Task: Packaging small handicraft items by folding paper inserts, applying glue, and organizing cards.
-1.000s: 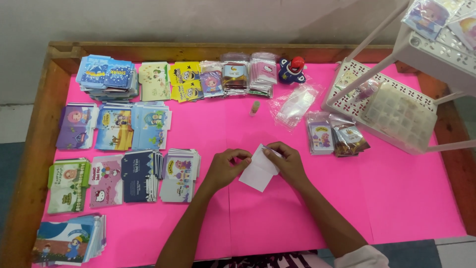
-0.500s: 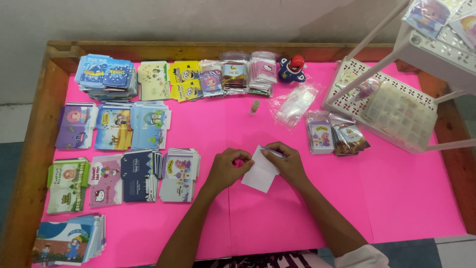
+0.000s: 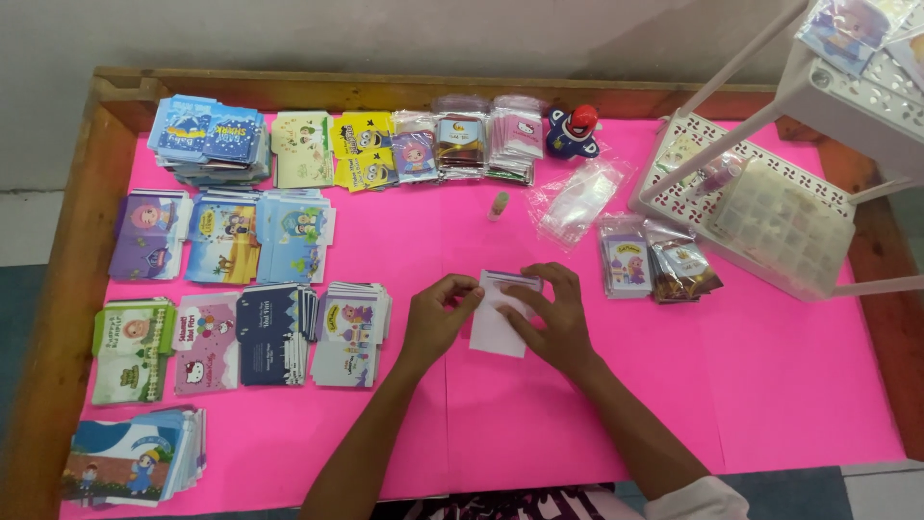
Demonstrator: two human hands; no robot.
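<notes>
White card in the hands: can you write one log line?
left hand: grips white card edge | right hand: presses on it | surface: pink table

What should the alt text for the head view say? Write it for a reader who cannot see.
Two bare hands, left hand and right hand, hold a small white flat card packet over a bright pink tabletop. Stacks of colourful cartoon cards line the left side, and a white plastic lattice rack stands at right.

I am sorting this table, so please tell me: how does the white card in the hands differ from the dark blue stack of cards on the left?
The white card is single and pale; the dark blue stack holds many printed cards. Both hands, left and right, touch the white card; nothing touches the dark blue stack. Both lie flat on the pink table.
</notes>
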